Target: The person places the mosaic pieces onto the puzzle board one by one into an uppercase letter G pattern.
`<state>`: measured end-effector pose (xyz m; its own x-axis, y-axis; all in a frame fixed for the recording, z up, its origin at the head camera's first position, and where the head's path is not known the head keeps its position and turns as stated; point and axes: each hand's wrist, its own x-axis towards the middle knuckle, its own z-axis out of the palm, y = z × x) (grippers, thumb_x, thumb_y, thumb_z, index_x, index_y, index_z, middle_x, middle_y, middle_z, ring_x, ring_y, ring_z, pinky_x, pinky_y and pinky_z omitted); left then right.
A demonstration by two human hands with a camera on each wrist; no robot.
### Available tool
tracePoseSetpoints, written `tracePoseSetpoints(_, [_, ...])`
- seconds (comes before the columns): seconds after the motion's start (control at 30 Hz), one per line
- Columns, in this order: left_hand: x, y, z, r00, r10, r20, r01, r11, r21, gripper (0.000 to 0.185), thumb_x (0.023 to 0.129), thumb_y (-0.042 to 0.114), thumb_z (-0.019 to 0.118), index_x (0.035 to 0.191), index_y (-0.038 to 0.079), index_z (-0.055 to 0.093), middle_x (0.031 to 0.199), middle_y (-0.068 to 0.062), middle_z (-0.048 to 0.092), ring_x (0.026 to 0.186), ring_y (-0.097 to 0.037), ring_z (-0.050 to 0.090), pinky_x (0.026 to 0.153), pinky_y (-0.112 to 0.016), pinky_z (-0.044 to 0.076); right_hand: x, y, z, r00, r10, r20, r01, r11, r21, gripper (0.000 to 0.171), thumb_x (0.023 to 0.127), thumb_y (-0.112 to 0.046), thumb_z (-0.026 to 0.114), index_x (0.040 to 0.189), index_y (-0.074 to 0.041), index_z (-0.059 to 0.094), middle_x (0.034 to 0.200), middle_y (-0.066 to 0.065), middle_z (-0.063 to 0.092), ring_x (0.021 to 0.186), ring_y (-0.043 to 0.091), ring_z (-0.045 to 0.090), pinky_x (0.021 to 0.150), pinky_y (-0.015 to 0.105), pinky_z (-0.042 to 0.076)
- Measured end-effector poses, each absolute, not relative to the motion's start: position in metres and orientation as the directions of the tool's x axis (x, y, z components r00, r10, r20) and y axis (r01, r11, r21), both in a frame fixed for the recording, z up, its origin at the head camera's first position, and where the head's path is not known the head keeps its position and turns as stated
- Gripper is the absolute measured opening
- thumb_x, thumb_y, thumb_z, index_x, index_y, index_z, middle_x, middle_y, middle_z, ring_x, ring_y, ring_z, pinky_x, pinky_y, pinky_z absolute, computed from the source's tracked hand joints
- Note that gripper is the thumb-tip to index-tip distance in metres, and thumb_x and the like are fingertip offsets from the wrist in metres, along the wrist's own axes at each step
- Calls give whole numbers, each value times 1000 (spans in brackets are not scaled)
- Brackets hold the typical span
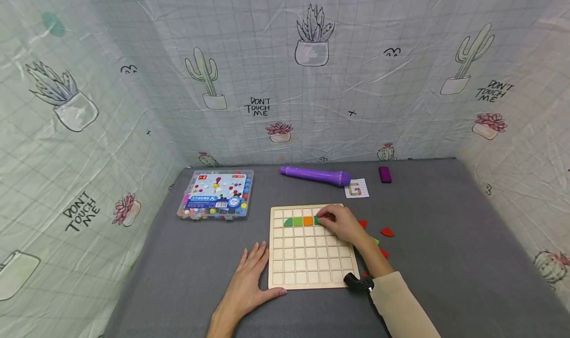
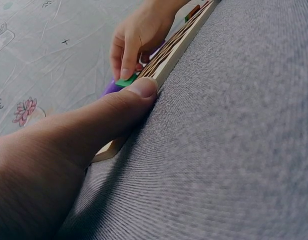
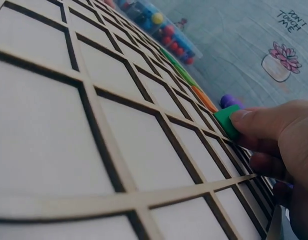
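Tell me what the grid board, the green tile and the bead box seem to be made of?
The grid board looks like pale unfinished wood: matte, with dark, maybe laser-cut, grid lines. The green tile pinched by the right hand seems matte painted wood or plastic; hard to tell. The bead box looks like clear glossy plastic; its beads show through.

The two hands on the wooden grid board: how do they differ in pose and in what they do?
The left hand lies flat and open on the grey cloth, thumb against the wooden grid board's near left edge; the right hand is curled over the board's far rows. The left hand holds nothing; the right hand pinches a green square tile beside the orange tile. Both hands touch the board.
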<state>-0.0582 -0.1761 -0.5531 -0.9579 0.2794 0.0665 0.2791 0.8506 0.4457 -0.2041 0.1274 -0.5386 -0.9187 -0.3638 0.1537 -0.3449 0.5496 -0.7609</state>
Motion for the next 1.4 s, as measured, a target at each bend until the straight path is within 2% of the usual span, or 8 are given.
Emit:
tracePoseSetpoints(0.23, [-58,-176,-552,-958,279,66,279,851,446,112,73,81,65,155,11,38,165,-6,31,155,-25,25,130,-44,13,-205,126,-544,-900,-371,228,-414,569,-711,9,90,-17,75,99,-15,77,96,-2,72,80,6,60,71,23,52])
tracePoseSetpoints(0.37, [-58,-176,-552,-959,277,64,275,847,455,111,73,80,66,155,11,38,165,-6,31,155,-25,24,130,-43,12,-204,127,-544,-894,-376,244,-432,578,-693,11,91,-18,75,101,-17,78,95,-4,69,78,5,56,77,27,44])
tracePoseSetpoints(0.5, [-58,-177,-552,-958,277,69,277,847,453,111,73,81,65,155,11,39,165,-6,31,155,-25,25,130,-43,11,-203,127,-543,-892,-383,239,-432,572,-697,14,91,-17,74,104,-15,80,94,-4,67,77,7,54,78,29,38])
tracePoseSetpoints(0.8, [-58,-177,-552,-958,280,71,281,850,445,112,73,81,65,155,11,38,165,-6,31,155,-24,24,130,-43,12,-202,127,-542,-878,-395,269,-460,546,-700,16,89,-13,76,103,-8,81,90,0,65,74,8,54,59,19,43])
tracePoseSetpoints(0.93, [-59,-177,-552,-958,280,66,279,851,444,111,73,80,66,156,11,38,165,-6,31,155,-24,24,130,-43,12,-203,127,-541,-874,-399,276,-469,550,-691,15,88,-12,77,102,-7,81,89,0,65,75,10,55,59,19,42])
tracePoseSetpoints(1.2, [-59,-176,-552,-958,280,69,280,849,448,112,73,81,66,155,11,38,165,-6,31,155,-24,24,130,-42,12,-201,129,-538,-874,-429,226,-465,606,-646,20,92,-18,73,109,-10,80,94,-2,64,79,10,53,72,26,37])
tracePoseSetpoints(1.4, [-57,-176,-552,-958,278,69,279,851,444,112,73,81,65,155,11,38,164,-6,31,155,-24,24,130,-43,12,-199,131,-537,-865,-447,229,-480,602,-638,25,94,-16,71,117,-6,75,100,2,66,81,10,54,68,23,46])
